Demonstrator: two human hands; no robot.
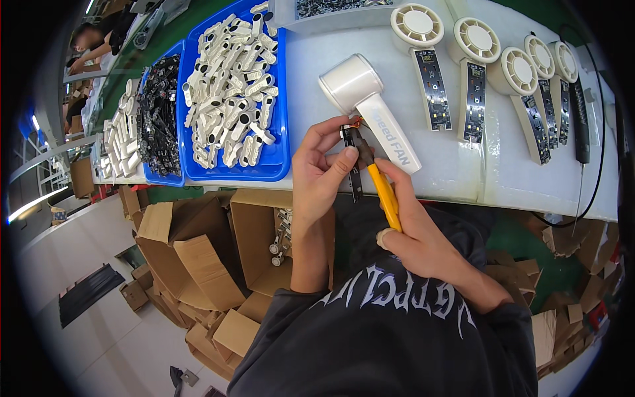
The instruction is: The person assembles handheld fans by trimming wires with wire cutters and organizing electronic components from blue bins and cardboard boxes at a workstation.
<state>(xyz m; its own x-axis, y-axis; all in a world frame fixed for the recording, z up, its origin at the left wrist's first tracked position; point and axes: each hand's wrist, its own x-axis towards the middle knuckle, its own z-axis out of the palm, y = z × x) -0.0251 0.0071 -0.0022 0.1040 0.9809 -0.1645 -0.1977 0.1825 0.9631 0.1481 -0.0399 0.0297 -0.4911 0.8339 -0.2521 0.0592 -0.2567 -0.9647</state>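
Observation:
My left hand (319,169) pinches a narrow black circuit board (356,182) upright over the table's front edge. In my right hand (417,228) is a pair of pliers with yellow handles (385,196), the fingers wrapped round the grips. The dark jaws meet the board's upper end, by short red and orange wires (356,124); whether they grip a wire is too small to tell. Just beyond both hands lies a white handheld fan (390,132), its round head toward the far left. The wires' other ends are hidden.
Several fan heads with exposed boards (474,92) stand at the right, near a black-handled tool (581,132) with a cable. A blue tray of white parts (287,132) and a blue bin of dark parts (173,180) sit left. Cardboard boxes (210,268) lie below; another person (99,49) is far left.

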